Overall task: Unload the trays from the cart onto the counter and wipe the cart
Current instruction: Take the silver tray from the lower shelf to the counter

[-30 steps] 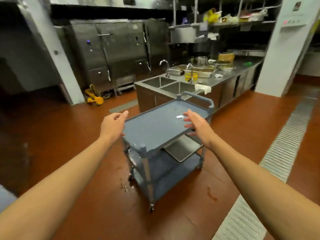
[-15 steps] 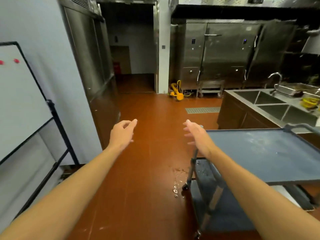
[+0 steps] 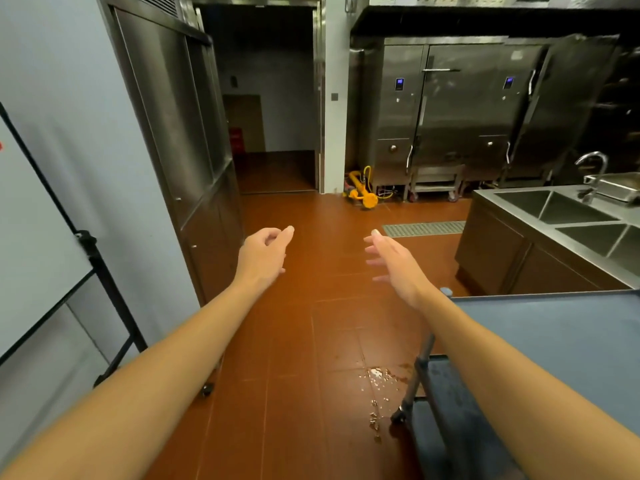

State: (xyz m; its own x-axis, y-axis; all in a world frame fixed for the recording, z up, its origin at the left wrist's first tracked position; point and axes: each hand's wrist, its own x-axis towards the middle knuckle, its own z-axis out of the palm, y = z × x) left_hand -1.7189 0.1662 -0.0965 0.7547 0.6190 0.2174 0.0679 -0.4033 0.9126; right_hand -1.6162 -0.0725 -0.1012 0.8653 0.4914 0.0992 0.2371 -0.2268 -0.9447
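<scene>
The blue-grey cart (image 3: 561, 344) stands at the lower right, its bare top shelf partly under my right forearm and a lower shelf visible beneath. My left hand (image 3: 265, 252) is stretched out over the red floor, fingers loosely curled, holding nothing. My right hand (image 3: 394, 265) reaches forward with spread fingers, empty, just left of the cart's near corner post. A steel tray (image 3: 620, 187) sits on the counter (image 3: 571, 244) beside the faucet at the right edge. Neither hand touches the cart.
A double sink is set in the steel counter at right. Tall steel cabinets (image 3: 460, 109) line the back wall, with a yellow device (image 3: 362, 190) on the floor. A whiteboard stand (image 3: 45, 244) is at left. Spilled bits and wet patch (image 3: 379, 386) lie by the cart's wheel.
The view has swung left, away from the cart and sink toward the doorway. Both hands stay raised and empty; the cart has slid to the right edge of view.
</scene>
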